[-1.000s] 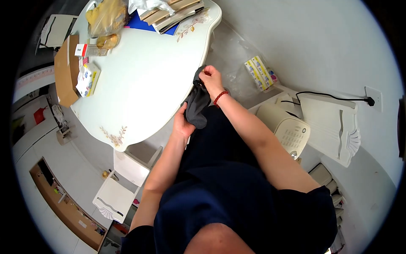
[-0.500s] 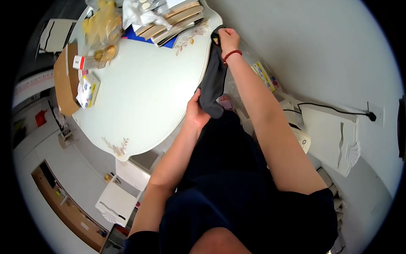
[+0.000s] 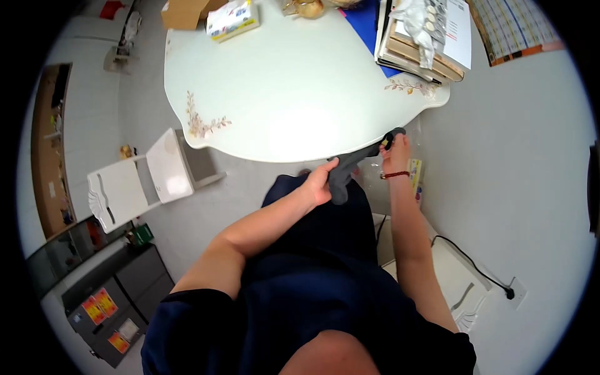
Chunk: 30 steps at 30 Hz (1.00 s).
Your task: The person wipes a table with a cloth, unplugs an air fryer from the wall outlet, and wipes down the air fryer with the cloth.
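Before me, a white bench (image 3: 275, 106) carries books (image 3: 406, 50) at right and a tissue pack (image 3: 232, 20) at far left. Along its near edge, my left hand (image 3: 320, 184) grips the grey cloth (image 3: 356, 162) near one end; my right hand (image 3: 397, 153) (red bracelet (image 3: 395, 175) on that wrist) pinches the other.

White table (image 3: 281, 94) is catching light, chair (image 3: 119, 187) (white too!) is standing left, pale wall (image 3: 512, 137) is rising right, grey floor (image 3: 200, 240) is spreading below.

Grey cloth (image 3: 351, 164) now aslant
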Tool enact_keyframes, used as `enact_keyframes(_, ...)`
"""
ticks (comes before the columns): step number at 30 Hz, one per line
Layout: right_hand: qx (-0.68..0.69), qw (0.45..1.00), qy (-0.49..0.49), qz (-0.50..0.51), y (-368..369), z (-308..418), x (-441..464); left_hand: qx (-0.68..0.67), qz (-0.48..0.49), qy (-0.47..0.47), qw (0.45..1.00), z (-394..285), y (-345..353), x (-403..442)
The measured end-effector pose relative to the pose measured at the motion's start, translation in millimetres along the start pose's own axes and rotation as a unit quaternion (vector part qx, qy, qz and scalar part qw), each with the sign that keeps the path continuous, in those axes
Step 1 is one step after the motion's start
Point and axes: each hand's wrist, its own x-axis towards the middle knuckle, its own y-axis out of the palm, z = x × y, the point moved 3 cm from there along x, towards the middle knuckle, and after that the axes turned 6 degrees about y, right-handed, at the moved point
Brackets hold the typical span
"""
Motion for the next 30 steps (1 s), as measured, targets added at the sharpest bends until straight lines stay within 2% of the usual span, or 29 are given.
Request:
enact_keyframes(4, -0.039, 0.999, 0.028, -0.003, 4.9, -30.2, -33.9, -0.069, -0.008, 0.007, 0.998, -4.4, -23.7, -16.3)
enact_keyframes(8, -0.069, 0.997, 0.036, 0.000, 18.9, -56.7, -64.0, -0.090, -0.027, 0.046, 0.995, -9.8, -66.9, -14.9)
enact_keyframes(12, -0.119, 0.992, 0.032, 0.002, 31.4, -79.8, -86.8, -0.113, -0.065, 0.058, 0.990, -19.8, -81.8, -31.1)
enact_keyframes(18, -0.146, 0.988, 0.043, 0.027, 41.5, -101.2, -102.2, -0.155, -0.045, 0.090, 0.983, -27.9, -108.7, -35.4)
enact_keyframes(23, -0.158, 0.981, 0.093, 0.067, 69.9, -153.0, -127.6, -0.163, -0.040, 0.107, 0.980, -35.7, -116.9, -46.2)
enact_keyframes(26, -0.222, 0.968, 0.063, 0.096, 54.6, -145.9, -110.1, -0.161, -0.045, 0.111, 0.980, -40.8, -122.3, -50.9)
enact_keyframes(27, -0.210, 0.974, 0.057, 0.053, 56.6, -128.3, -118.6, -0.167, -0.039, 0.111, 0.979, -40.5, -122.5, -51.6)
enact_keyframes(30, -0.217, 0.975, 0.030, 0.027, 35.9, -102.9, -99.8, -0.197, -0.033, 0.115, 0.973, -37.8, -117.7, -53.8)
